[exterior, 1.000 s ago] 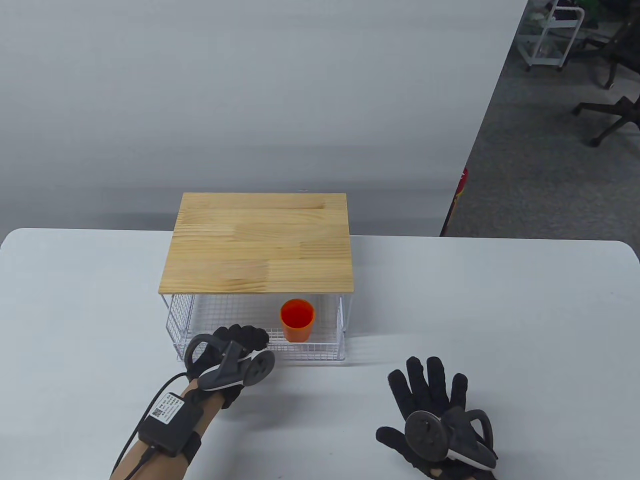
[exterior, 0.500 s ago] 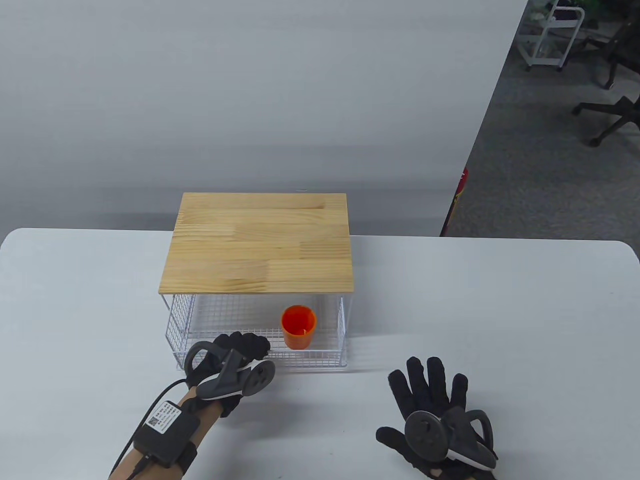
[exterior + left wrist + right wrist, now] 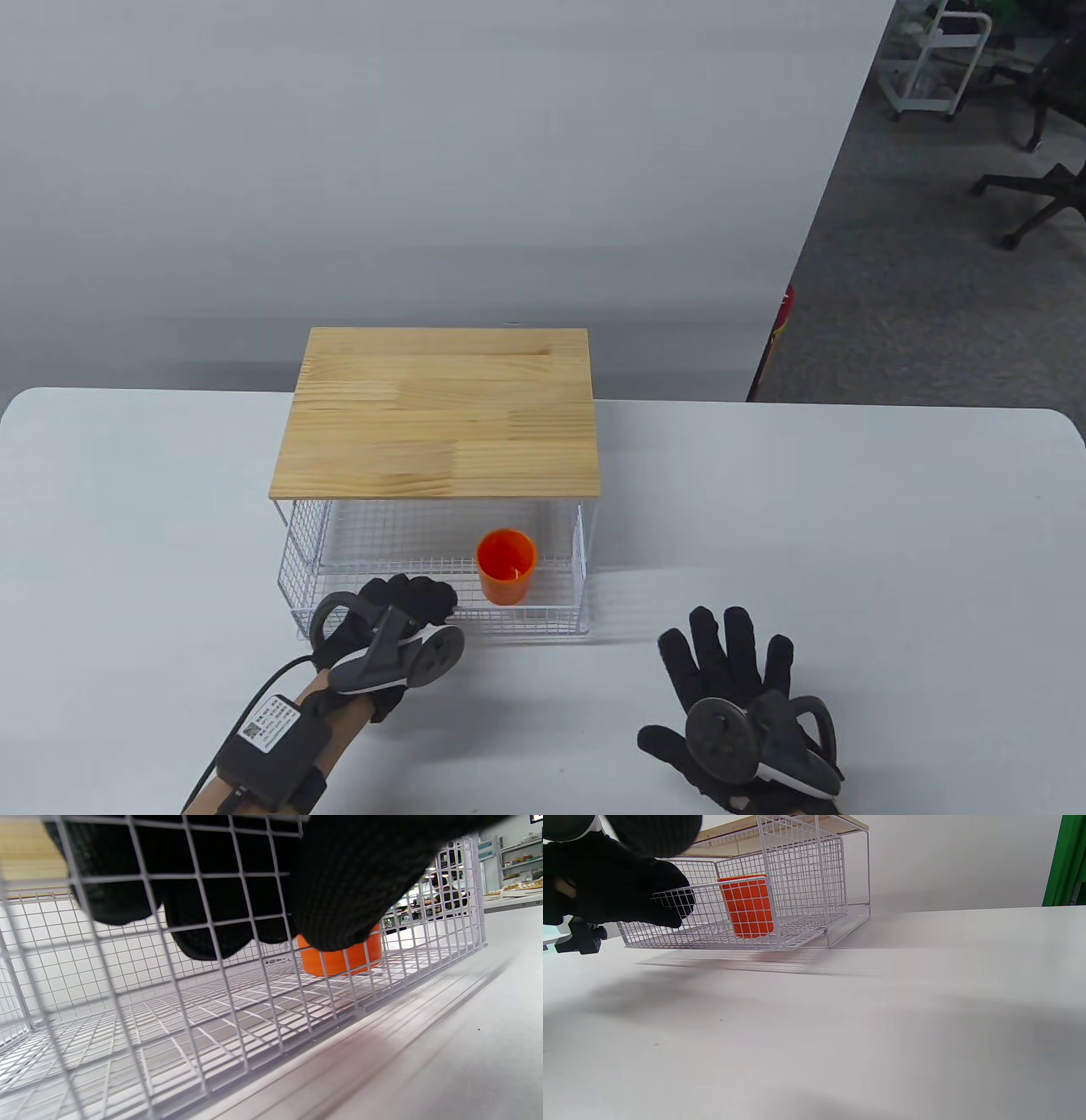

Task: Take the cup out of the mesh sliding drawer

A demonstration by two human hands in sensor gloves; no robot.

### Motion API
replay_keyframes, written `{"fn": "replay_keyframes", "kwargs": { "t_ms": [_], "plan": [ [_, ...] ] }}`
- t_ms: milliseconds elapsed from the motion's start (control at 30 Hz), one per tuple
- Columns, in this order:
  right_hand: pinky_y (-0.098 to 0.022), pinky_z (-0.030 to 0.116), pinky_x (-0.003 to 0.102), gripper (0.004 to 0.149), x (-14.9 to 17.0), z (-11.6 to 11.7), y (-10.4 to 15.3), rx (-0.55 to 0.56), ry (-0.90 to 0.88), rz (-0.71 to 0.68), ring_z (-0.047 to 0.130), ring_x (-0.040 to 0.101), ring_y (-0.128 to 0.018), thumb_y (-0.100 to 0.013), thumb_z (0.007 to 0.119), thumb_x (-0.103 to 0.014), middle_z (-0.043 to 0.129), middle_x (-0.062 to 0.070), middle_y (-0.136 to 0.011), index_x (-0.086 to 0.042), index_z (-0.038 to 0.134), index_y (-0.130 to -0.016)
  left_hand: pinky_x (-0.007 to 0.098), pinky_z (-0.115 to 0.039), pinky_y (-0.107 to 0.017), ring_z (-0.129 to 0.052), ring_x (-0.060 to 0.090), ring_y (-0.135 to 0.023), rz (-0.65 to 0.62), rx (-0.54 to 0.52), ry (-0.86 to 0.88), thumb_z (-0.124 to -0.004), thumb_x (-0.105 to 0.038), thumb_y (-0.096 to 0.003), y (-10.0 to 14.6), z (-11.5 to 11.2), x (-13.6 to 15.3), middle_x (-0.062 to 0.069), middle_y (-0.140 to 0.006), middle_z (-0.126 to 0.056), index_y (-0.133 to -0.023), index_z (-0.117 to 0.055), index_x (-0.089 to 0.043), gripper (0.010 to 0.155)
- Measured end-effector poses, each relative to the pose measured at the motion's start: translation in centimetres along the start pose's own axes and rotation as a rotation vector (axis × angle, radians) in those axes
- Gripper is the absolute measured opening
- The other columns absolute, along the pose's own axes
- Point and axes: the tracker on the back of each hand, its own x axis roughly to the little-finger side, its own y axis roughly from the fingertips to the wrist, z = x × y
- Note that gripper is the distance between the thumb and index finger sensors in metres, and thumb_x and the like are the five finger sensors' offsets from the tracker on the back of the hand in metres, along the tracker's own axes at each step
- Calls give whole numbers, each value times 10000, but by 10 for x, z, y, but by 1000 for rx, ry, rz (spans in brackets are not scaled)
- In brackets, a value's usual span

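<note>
White and bare apart from the rack, the surface carries a wire frame with a wooden top, set against a plain grey wall, with office chairs off to one side.

You have the mesh sliding drawer part of the way out from under that top. Your left hand grips its front rim near the left corner; the left wrist view shows your fingers hooked over the top wire and hanging inside the mesh. The cup, orange and upright, stands inside the drawer toward its right half, near the front wall. From above its whole mouth now shows in front of the wooden edge, so to my eye the opening step is close to done, if not done.

Your right hand lies flat on the surface with its fingers spread, holding nothing, well apart from the drawer and to its right. In the right wrist view the cup sits behind the drawer's front mesh, with no hand on it.

What is left, as I judge it, is the real work: reach over the front rim, take the cup, lift it out past the wire and set it down. Your right hand is the free one and seems better placed for that, while your left steadies the drawer.
</note>
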Motion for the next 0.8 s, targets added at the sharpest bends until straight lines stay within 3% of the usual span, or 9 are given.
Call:
{"fn": "replay_keyframes", "kwargs": {
  "t_ms": [800],
  "plan": [
    [-597, 123, 864, 925, -1, 0, 0, -3, 6, 2, 10, 600, -989, -496, 589, -685, 94, 299, -1183, -141, 191, -1130, 516, -1017, -409, -1156, 282, -605, -13, -2, 5, -935, -260, -522, 14, 5, -6, -39, -798, -1022, -826, -852, -230, 317]
  ]
}}
